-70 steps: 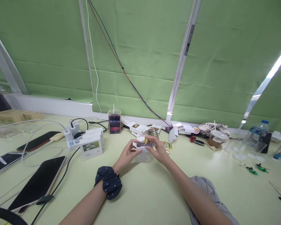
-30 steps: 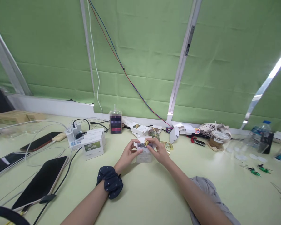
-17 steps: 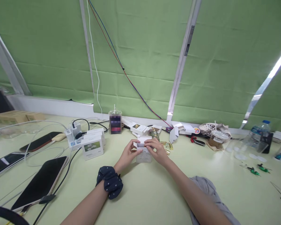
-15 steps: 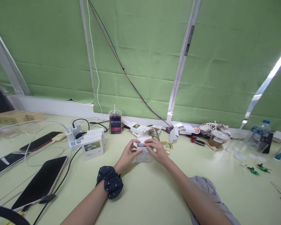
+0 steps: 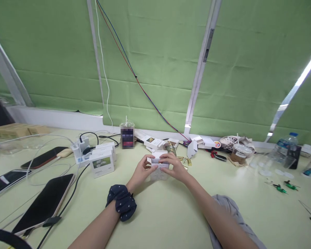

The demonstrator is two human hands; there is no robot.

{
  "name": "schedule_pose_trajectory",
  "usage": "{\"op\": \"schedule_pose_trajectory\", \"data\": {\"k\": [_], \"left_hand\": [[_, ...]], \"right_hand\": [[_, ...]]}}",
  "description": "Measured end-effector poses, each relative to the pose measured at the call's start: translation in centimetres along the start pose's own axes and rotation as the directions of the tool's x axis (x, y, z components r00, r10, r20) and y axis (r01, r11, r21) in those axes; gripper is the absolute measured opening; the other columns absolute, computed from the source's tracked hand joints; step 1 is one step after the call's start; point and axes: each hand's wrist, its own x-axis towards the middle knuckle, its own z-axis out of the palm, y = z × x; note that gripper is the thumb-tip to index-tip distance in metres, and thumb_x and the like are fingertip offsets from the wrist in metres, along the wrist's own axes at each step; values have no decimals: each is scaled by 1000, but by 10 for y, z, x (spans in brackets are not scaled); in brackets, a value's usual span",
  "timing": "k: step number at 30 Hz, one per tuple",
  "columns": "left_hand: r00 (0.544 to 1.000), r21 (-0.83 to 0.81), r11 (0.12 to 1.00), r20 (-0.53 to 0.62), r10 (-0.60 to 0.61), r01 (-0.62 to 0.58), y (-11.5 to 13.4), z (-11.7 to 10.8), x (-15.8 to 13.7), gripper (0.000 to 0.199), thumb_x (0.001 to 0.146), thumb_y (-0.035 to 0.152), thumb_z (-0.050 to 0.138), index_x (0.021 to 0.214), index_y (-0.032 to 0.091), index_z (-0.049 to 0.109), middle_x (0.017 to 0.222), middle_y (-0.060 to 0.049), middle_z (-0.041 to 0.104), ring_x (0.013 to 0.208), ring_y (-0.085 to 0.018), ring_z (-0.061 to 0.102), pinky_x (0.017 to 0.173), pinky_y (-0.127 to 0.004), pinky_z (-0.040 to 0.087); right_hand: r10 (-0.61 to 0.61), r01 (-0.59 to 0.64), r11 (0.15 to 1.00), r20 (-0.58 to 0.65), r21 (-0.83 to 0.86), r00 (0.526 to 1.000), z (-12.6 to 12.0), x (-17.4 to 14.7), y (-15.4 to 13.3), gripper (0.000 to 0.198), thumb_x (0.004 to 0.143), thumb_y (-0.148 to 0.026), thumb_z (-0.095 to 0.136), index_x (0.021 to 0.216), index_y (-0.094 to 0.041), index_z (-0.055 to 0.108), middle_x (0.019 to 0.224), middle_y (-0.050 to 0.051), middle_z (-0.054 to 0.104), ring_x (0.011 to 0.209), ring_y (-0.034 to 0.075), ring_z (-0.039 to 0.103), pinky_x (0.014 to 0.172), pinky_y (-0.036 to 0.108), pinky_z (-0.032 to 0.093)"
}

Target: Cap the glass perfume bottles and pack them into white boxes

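Observation:
A small white cardboard box [image 5: 159, 174] stands on the table in front of me with its top flaps up. My left hand [image 5: 144, 170] grips its left side, thumb on the front edge and fingers at the left flap. From the right, my right hand [image 5: 175, 167] holds the other side, its thumb on the front and its fingers bent over the opening. What lies inside the box is hidden. Just behind my right hand are a patterned roundish object [image 5: 170, 148] and several small gold-coloured pieces [image 5: 186, 160].
White boxes with a photo on the front [image 5: 102, 163] stand left, beside a charger block [image 5: 79, 152] and phones with cables [image 5: 45, 200]. Open boxes [image 5: 193, 148] and a lidded drink cup [image 5: 127, 136] line the back. Right are an iced drink [image 5: 240, 154] and green-handled pieces [image 5: 280, 188].
My right thumb has come down from the opening onto the box's front edge. My left hand and the box have stayed nearly in place.

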Motion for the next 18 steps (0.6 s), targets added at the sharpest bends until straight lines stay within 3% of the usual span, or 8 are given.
{"op": "schedule_pose_trajectory", "data": {"k": [7, 14, 18], "left_hand": [[1000, 3, 1000, 0, 8, -8, -4, 1, 0, 40, 75, 41, 67, 106, 22, 50, 90, -2, 62, 80, -16, 59, 68, -26, 47], [999, -45, 998, 15, 37, -36, -10, -2, 3, 47, 69, 44, 72, 104, 20, 51, 86, -1, 62, 75, -16, 58, 69, -26, 46], [998, -113, 992, 42, 54, -49, -7, -1, 3, 48, 69, 48, 71, 102, 20, 50, 92, -4, 62, 78, -16, 58, 67, -25, 45]], "right_hand": [[-57, 60, 996, 51, -63, 997, -2, 0, -2, 38, 75, -14, 66, 112, -23, 61, 114, 9, 60, 109, 25, 51, 93, 44, 45], [-4, 4, 1000, -29, 16, 1000, -2, 2, -8, 34, 79, -31, 70, 109, -22, 60, 103, 8, 65, 101, 23, 56, 88, 40, 46], [68, -63, 997, -107, 44, 992, 2, 2, -9, 22, 86, -30, 61, 106, -21, 60, 99, 8, 65, 95, 22, 57, 82, 36, 48]]}}
